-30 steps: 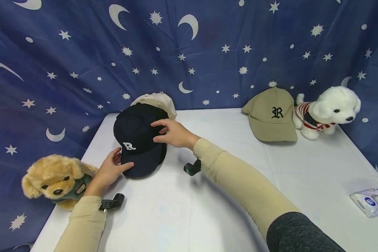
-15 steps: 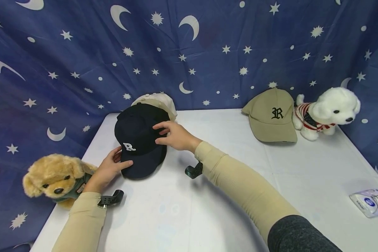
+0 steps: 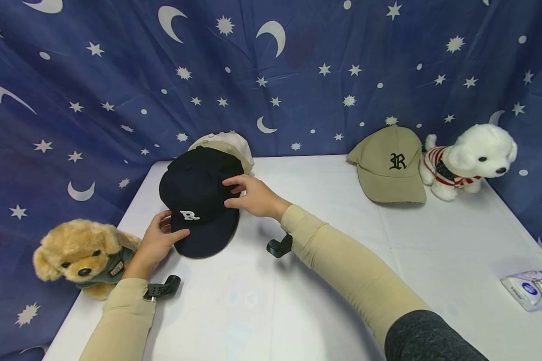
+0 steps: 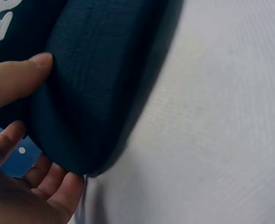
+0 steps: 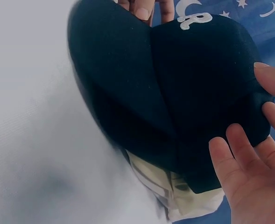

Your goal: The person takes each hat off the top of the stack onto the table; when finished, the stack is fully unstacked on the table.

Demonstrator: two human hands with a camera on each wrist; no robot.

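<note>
Navy-blue fabric baseball cap sits left on the white table, long axis running from crown to brim, which points towards my head camera, slightly right. My left hand pinches the brim; my right hand has fingers apart at the crown.

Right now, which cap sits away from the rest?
The khaki cap with the black letter, beside the white dog. The other caps are bunched together at the left hand.

White cap mostly hidden, packet cut off
</note>
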